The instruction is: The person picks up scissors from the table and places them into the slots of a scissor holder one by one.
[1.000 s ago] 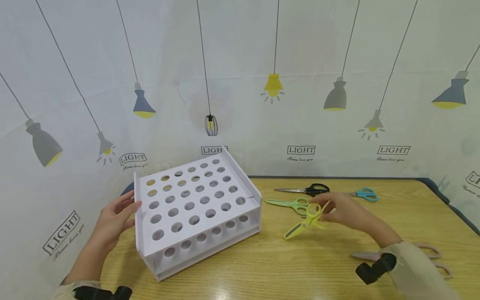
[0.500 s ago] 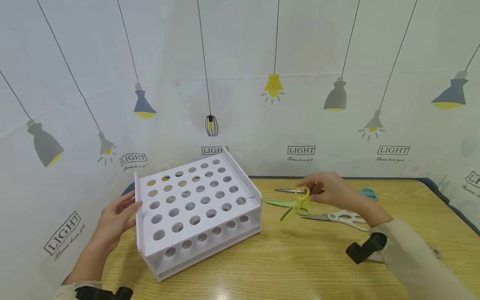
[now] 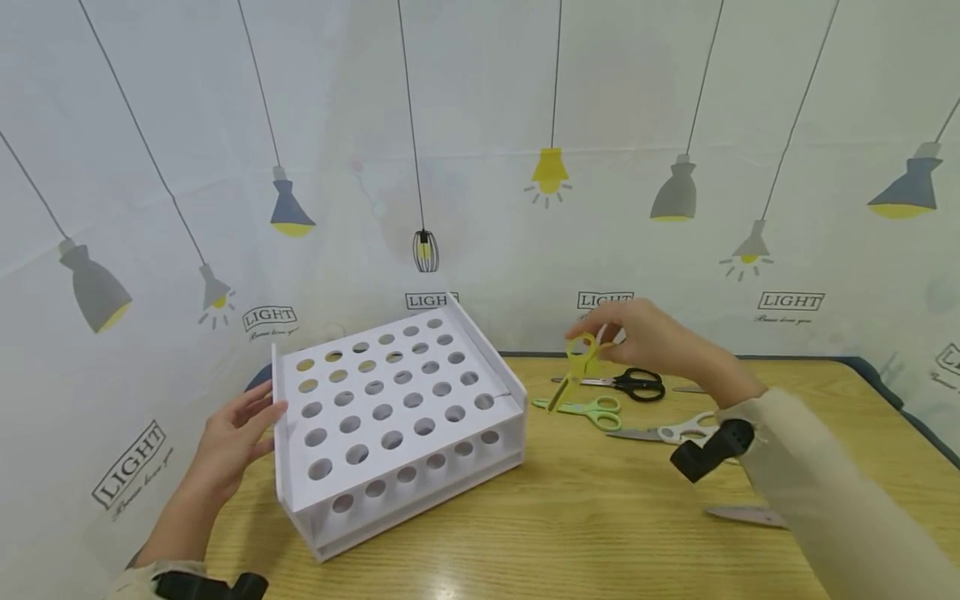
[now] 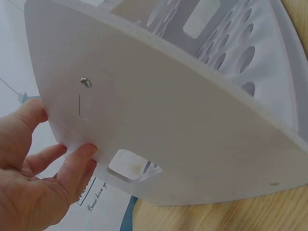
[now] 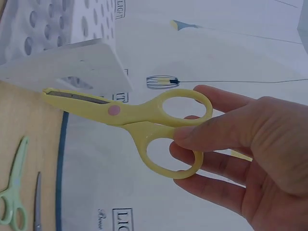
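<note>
My right hand (image 3: 641, 337) holds yellow scissors (image 3: 576, 371) above the table, pinching their finger loops with the thumb and fingers. In the right wrist view the scissors (image 5: 113, 109) are closed, with a pink pivot, and the blade tip points toward the white rack. That rack (image 3: 390, 408) has rows of round holes and raised side panels; it stands on the table at the left. My left hand (image 3: 228, 446) rests its fingertips against the outer left panel. In the left wrist view this panel (image 4: 144, 106) shows a screw and a cut-out slot, with the fingers (image 4: 79, 161) near its edge.
Green scissors (image 3: 577, 408), black-handled scissors (image 3: 637, 383) and white-handled scissors (image 3: 678, 429) lie on the wooden table (image 3: 585, 517) right of the rack. Another blade (image 3: 746, 515) shows beside the right sleeve. A lamp-printed cloth (image 3: 480, 208) hangs behind the table.
My right hand has risen and moved left with the yellow scissors, away from over the white-handled and black-handled pairs. The left hand and rack have stayed in place.
</note>
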`<state>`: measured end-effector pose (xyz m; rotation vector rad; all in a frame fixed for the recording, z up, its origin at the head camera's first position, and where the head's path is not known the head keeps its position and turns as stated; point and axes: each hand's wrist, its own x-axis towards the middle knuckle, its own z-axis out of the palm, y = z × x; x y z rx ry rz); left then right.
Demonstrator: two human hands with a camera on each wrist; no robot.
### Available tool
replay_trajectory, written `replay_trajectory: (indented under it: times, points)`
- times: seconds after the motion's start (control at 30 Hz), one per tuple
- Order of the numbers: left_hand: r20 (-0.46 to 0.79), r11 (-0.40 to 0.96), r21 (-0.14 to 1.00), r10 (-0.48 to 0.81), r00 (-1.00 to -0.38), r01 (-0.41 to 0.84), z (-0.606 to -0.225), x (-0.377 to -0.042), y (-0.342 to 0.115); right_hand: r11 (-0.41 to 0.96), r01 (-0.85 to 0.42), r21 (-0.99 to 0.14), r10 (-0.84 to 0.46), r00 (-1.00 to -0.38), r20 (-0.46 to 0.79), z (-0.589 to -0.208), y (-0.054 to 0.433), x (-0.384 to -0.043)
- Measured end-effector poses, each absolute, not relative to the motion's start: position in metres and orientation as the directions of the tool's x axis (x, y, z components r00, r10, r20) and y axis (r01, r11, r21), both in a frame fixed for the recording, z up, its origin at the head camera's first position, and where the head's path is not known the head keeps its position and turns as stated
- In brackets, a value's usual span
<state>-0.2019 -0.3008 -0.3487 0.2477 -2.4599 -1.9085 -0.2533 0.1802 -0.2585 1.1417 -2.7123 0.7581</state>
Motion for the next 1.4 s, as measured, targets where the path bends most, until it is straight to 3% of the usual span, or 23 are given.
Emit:
replay_trajectory:
  times: [0.7, 1.0, 1.4]
  points:
    - [-0.067, 0.233, 0.968, -0.13, -0.989, -0.097, -0.349, -0.2, -0.301, 0.539, -0.752, -0.381, -0.676, -0.655, 0.337, -0.191, 0.127, -0.266]
    - [-0.077, 0.219, 0.97, -0.138, -0.987, -0.106, -0.348, -0.202, -0.302, 0.486, -0.773, -0.409, -0.704, -0.623, 0.342, -0.192, 0.1, -0.279]
    - [-0.092, 0.219, 0.968, -0.145, -0.985, -0.123, -0.35, -0.203, -0.303, 0.524, -0.726, -0.445, -0.687, -0.669, 0.283, -0.218, 0.072, -0.292]
